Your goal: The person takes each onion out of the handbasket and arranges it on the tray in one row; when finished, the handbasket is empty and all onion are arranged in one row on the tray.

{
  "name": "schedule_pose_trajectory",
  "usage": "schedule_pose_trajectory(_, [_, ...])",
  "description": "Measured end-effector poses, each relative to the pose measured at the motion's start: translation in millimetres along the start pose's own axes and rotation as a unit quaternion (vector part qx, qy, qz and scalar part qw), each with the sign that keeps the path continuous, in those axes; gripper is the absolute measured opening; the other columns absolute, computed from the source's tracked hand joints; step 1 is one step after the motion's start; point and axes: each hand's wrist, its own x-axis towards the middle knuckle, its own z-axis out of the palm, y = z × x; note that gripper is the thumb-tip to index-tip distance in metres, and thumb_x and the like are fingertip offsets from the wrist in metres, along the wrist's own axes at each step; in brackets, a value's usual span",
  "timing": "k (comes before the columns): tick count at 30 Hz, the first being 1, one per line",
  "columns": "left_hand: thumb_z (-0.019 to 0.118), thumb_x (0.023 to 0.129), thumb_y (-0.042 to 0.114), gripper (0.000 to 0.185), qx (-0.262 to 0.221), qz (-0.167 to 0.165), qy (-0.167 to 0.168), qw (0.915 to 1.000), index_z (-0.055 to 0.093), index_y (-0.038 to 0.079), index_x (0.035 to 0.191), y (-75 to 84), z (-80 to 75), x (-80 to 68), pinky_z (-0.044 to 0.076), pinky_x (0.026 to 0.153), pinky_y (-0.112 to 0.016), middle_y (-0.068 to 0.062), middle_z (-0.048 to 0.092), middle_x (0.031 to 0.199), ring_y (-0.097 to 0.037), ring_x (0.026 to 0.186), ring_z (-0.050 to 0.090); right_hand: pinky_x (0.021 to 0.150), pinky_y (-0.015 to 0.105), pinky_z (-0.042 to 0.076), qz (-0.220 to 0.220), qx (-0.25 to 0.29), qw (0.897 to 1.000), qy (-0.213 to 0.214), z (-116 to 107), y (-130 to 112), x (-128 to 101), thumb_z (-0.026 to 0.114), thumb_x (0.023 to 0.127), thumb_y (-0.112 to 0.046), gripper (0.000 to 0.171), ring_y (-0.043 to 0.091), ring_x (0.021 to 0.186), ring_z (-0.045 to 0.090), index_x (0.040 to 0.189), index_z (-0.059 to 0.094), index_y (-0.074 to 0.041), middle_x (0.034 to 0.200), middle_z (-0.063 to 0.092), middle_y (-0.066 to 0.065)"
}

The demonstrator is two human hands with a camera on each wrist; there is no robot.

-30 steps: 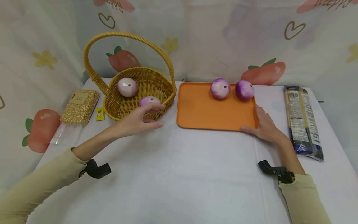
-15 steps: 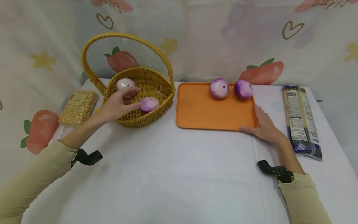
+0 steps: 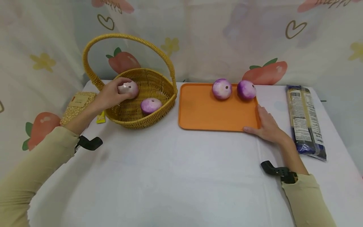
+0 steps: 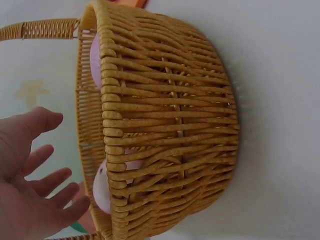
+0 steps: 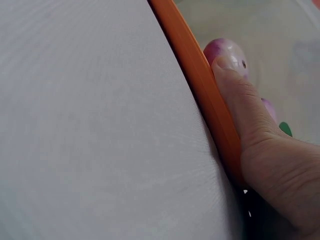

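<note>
My left hand (image 3: 109,96) reaches over the left rim of a yellow wicker basket (image 3: 147,121), thumb and fingers spread about a pale toy onion (image 3: 132,90). In the left wrist view the left hand (image 4: 37,175) has its fingers apart, above the rim, with the onion (image 4: 101,190) just beyond it. A second, purplish onion (image 3: 151,106) lies at the basket's front right. My right hand (image 3: 269,127) rests against the near right corner of an orange tray (image 3: 204,115). Its thumb (image 5: 240,95) lies straight along the front edge; its fingers follow the right side.
Two purple onions (image 3: 222,89) (image 3: 246,90) sit at the tray's back right. A long printed packet (image 3: 306,123) lies farther right. Left of the basket are a bag of yellow kernels (image 3: 77,105), partly behind the forearm, and a small yellow sachet (image 3: 100,117). The basket's tall handle (image 3: 127,36) arches above it.
My left hand has moved leftward from the purplish onion at the basket's front right to the pale onion at its left. My right hand stays at the tray corner.
</note>
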Motion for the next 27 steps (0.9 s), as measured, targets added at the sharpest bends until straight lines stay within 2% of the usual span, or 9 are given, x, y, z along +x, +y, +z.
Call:
schedule_pose_trajectory(4, [0.061, 0.094, 0.029, 0.059, -0.012, -0.038, -0.005, 0.9992, 0.039, 0.009, 0.144, -0.7, -1.2, 4.8, 0.036, 0.107, -0.059, -0.019, 0.043, 0.145, -0.038, 0.129, 0.043, 0.115, 0.066, 0.003, 0.003, -0.003, 1.0, -0.004, 0, -2, 0, 0.071, 0.084, -0.041, 0.113, 0.054, 0.143, 0.008, 0.152, -0.006, 0.006, 0.156, 0.005, 0.037])
schedule_pose_trajectory(6, [0.06, 0.094, 0.032, 0.059, -0.017, -0.044, 0.0, 0.9989, 0.04, 0.01, 0.145, -1.3, -1.6, 9.0, 0.033, 0.11, -0.059, -0.018, 0.042, 0.148, -0.037, 0.134, 0.04, 0.115, 0.066, 0.004, 0.001, -0.003, 1.0, -0.002, 0, -2, 1, 0.071, 0.084, -0.041, 0.113, 0.055, 0.142, 0.01, 0.152, -0.005, 0.006, 0.155, 0.006, 0.037])
schedule_pose_trajectory(13, [0.058, 0.095, 0.028, 0.054, 0.004, -0.012, 0.023, 0.9997, 0.044, 0.006, 0.142, 0.9, -5.3, 26.3, 0.034, 0.11, -0.056, -0.018, 0.044, 0.148, -0.036, 0.136, 0.04, 0.116, 0.065, 0.002, 0.006, -0.004, 1.0, -0.006, -1, -2, 0, 0.071, 0.084, -0.041, 0.113, 0.054, 0.143, 0.008, 0.152, -0.006, 0.005, 0.156, 0.005, 0.036])
schedule_pose_trajectory(19, [0.057, 0.097, 0.027, 0.05, -0.021, 0.001, 0.032, 0.9993, 0.047, 0.006, 0.14, 8.5, -6.8, 39.5, 0.037, 0.111, -0.048, -0.015, 0.05, 0.144, -0.031, 0.134, 0.044, 0.115, 0.066, 0.005, -0.005, -0.002, 1.0, 0.002, -1, 0, 0, 0.072, 0.083, -0.039, 0.113, 0.053, 0.14, 0.014, 0.153, -0.006, 0.004, 0.155, 0.01, 0.036])
schedule_pose_trajectory(23, [0.057, 0.097, 0.029, 0.049, -0.033, -0.011, 0.029, 0.999, 0.048, 0.007, 0.14, 10.3, -8.4, 48.4, 0.036, 0.112, -0.046, -0.014, 0.051, 0.143, -0.029, 0.133, 0.045, 0.114, 0.067, 0.005, -0.004, -0.004, 1.0, 0.004, -2, -2, 0, 0.073, 0.083, -0.038, 0.113, 0.055, 0.139, 0.015, 0.153, -0.005, 0.004, 0.154, 0.01, 0.037])
schedule_pose_trajectory(27, [0.055, 0.098, 0.028, 0.049, -0.041, -0.027, 0.005, 0.9988, 0.047, 0.008, 0.141, 6.4, -12.1, 55.9, 0.036, 0.111, -0.046, -0.015, 0.05, 0.144, -0.028, 0.133, 0.045, 0.115, 0.066, 0.003, -0.001, -0.006, 1.0, -0.004, -1, -3, 2, 0.071, 0.084, -0.039, 0.112, 0.055, 0.142, 0.009, 0.152, -0.005, 0.006, 0.155, 0.006, 0.038])
